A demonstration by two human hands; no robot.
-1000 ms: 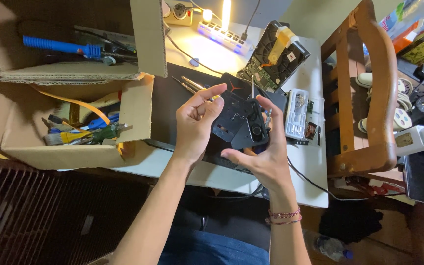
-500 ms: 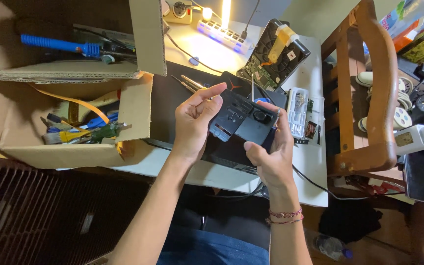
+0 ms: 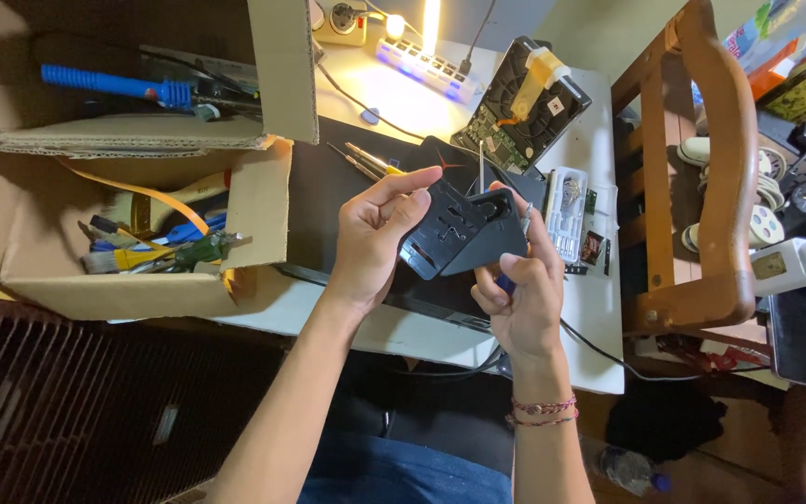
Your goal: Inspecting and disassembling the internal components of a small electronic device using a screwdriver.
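A flat black plastic panel with moulded slots (image 3: 462,229) is held above the white worktop (image 3: 599,308), over a black laptop (image 3: 347,187). It is clamped by the fingers of the left hand (image 3: 375,238) and the right hand (image 3: 520,294).

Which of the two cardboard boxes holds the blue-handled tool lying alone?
The upper cardboard box, farther from the hands; the lower box holds a jumble of brushes and tools instead.

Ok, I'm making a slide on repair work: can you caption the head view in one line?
Left hand and right hand hold a black plastic part over a laptop beside a cardboard toolbox.
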